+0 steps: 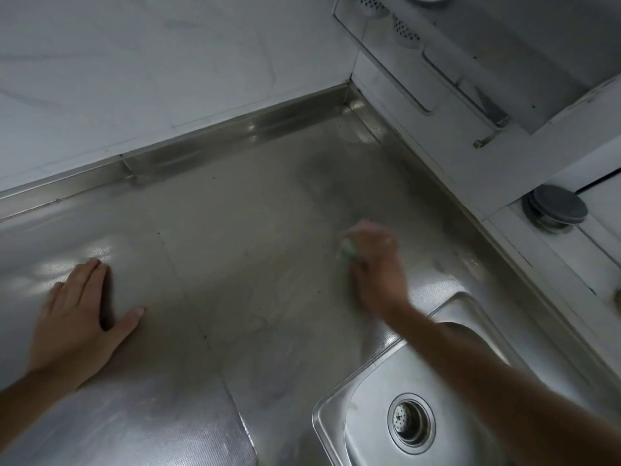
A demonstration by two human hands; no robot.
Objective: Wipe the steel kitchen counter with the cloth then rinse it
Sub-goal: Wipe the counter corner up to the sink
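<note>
Under the right hand (376, 264), a pale green cloth (347, 250) shows, blurred.

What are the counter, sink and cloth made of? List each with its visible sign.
The counter looks like brushed stainless steel: grey with soft glare and fine embossed grain. The sink: same steel, smoother, shiny rim. The cloth: pale green, perhaps fabric or sponge; blurred under the right hand, so uncertain.
</note>
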